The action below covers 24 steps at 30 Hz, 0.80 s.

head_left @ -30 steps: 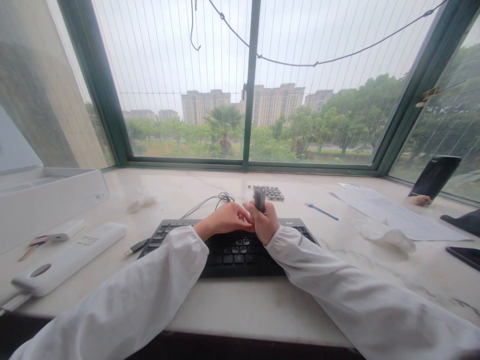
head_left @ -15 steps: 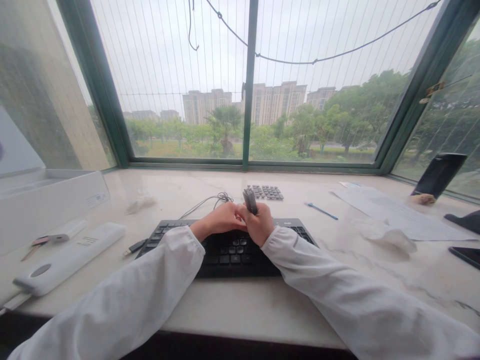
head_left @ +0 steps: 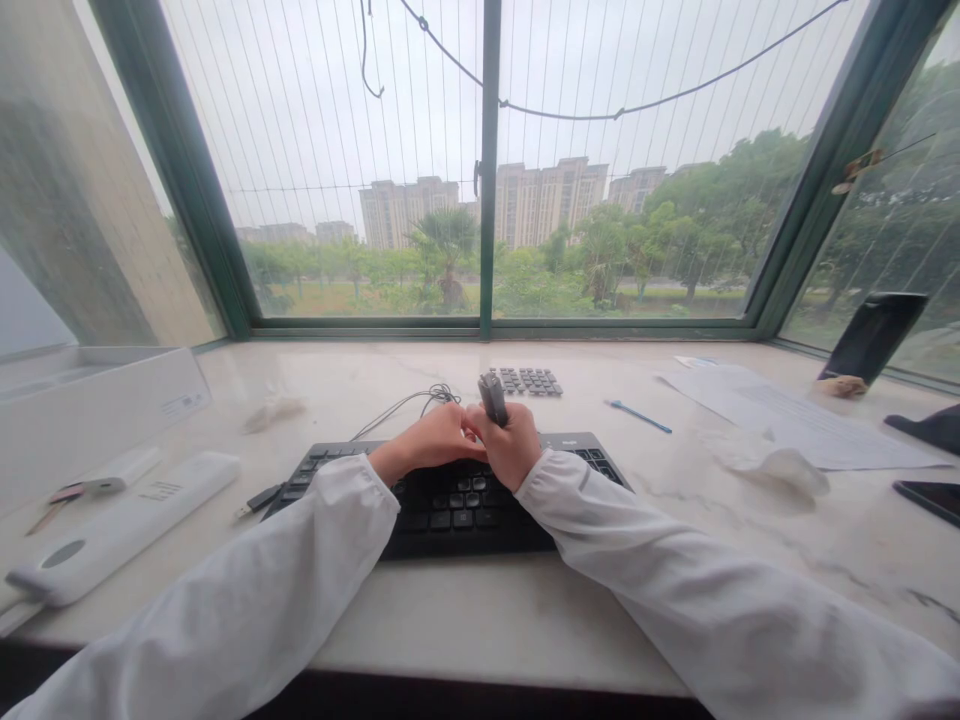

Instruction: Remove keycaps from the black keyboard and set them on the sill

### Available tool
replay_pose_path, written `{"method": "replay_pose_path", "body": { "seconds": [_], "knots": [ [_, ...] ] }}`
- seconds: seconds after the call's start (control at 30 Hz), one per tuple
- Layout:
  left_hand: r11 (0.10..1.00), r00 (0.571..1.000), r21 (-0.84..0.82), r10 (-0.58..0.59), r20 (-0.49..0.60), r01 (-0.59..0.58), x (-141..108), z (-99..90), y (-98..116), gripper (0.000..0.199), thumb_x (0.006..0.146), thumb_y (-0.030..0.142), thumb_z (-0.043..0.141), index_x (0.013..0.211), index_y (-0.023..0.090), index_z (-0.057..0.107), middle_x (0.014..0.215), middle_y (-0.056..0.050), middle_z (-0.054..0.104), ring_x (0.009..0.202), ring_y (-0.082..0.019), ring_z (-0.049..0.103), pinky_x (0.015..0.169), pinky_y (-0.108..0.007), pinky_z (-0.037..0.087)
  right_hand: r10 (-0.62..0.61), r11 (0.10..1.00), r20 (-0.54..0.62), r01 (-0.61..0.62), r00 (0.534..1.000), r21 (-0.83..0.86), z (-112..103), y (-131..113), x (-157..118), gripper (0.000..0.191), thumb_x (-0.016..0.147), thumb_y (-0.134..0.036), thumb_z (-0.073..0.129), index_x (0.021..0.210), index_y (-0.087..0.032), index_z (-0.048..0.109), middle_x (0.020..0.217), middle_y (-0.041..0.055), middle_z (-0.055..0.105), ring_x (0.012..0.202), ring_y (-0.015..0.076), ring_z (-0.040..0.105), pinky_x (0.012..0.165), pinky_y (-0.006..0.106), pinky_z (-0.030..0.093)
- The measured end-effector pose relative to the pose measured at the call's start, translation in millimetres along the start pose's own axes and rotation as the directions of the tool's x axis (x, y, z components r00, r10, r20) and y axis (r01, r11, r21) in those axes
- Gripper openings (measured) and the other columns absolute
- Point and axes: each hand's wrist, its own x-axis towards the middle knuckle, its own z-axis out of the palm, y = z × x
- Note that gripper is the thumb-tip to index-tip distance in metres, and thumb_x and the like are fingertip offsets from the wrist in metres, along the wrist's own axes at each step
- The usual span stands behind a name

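Observation:
A black keyboard (head_left: 465,535) lies on the marble counter, with some of its keys showing between my forearms. Over its upper middle, my right hand (head_left: 516,445) is wrapped round a dark tool (head_left: 493,398) that points up and away. My left hand (head_left: 435,438) meets it from the left, fingers bent together at the right hand's fingertips; what they pinch, if anything, is hidden. Loose keycaps (head_left: 531,381) lie in rows behind my right hand. A coiled black cable (head_left: 439,395) rests behind the keyboard, and its USB plug (head_left: 259,500) lies at the left edge.
On the left are a white box (head_left: 97,400), a white power strip (head_left: 127,525) and a key (head_left: 56,505). A blue brush (head_left: 639,415), paper sheets (head_left: 795,415), crumpled plastic (head_left: 780,470), a propped black device (head_left: 877,335) and a phone (head_left: 930,498) are on the right.
The whole view has shifted slightly. Both hands keep nearly the same pose over the keyboard, and the dark tool is still in my right hand.

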Motion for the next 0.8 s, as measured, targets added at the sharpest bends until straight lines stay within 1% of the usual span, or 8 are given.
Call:
{"method": "replay_pose_path", "body": {
  "seconds": [0.13, 0.3, 0.53, 0.7, 0.8],
  "knots": [
    [1.0, 1.0, 0.025, -0.004, -0.005, 0.004, -0.3, -0.4, 1.2, 0.034, 0.067, 0.044, 0.067, 0.072, 0.01, 0.072, 0.068, -0.002, 0.064, 0.072, -0.017, 0.055, 0.066, -0.022, 0.042, -0.004, 1.0, -0.018, 0.004, 1.0, 0.005, -0.1, -0.3, 0.3, 0.034, 0.076, -0.033, 0.048, 0.046, -0.018, 0.044, 0.047, -0.0018, 0.043, 0.051, 0.0114, 0.041, 0.05, 0.024, 0.03],
    [0.999, 1.0, 0.027, -0.02, 0.011, 0.02, -1.1, -0.6, 3.3, 0.034, 0.067, 0.043, 0.067, 0.072, 0.01, 0.072, 0.066, -0.002, 0.063, 0.07, -0.017, 0.055, 0.064, -0.022, 0.041, -0.027, 1.0, 0.004, 0.027, 1.0, 0.002, -0.3, 1.1, 0.3, 0.033, 0.076, -0.032, 0.046, 0.047, -0.017, 0.046, 0.047, -0.0016, 0.044, 0.051, 0.0113, 0.041, 0.05, 0.025, 0.029],
    [1.0, 1.0, 0.03, -0.006, -0.01, 0.007, -0.5, -0.8, 2.4, 0.034, 0.066, 0.045, 0.069, 0.07, 0.011, 0.07, 0.067, -0.002, 0.063, 0.069, -0.016, 0.055, 0.064, -0.022, 0.041, -0.011, 1.0, 0.006, 0.011, 1.0, -0.018, 0.6, 0.2, 0.9, 0.033, 0.075, -0.033, 0.047, 0.047, -0.017, 0.046, 0.047, -0.0012, 0.044, 0.051, 0.012, 0.042, 0.051, 0.025, 0.031],
    [0.999, 1.0, 0.037, 0.004, 0.0, -0.004, -1.0, -1.7, 3.8, 0.033, 0.067, 0.041, 0.068, 0.075, 0.01, 0.071, 0.068, -0.002, 0.063, 0.067, -0.015, 0.054, 0.06, -0.021, 0.039, -0.02, 1.0, 0.01, 0.021, 1.0, -0.019, 0.0, -2.7, 0.3, 0.033, 0.075, -0.033, 0.046, 0.046, -0.017, 0.048, 0.047, -0.0012, 0.045, 0.05, 0.0122, 0.042, 0.051, 0.025, 0.031],
    [0.999, 1.0, 0.037, 0.002, -0.002, -0.001, -0.8, -1.4, 3.2, 0.032, 0.067, 0.041, 0.068, 0.074, 0.01, 0.071, 0.067, -0.002, 0.063, 0.068, -0.015, 0.054, 0.059, -0.021, 0.039, -0.025, 1.0, 0.01, 0.025, 1.0, -0.005, 0.2, -2.2, 0.0, 0.033, 0.076, -0.032, 0.046, 0.046, -0.017, 0.047, 0.047, -0.0015, 0.044, 0.05, 0.0119, 0.041, 0.05, 0.025, 0.03]
  ]
}}
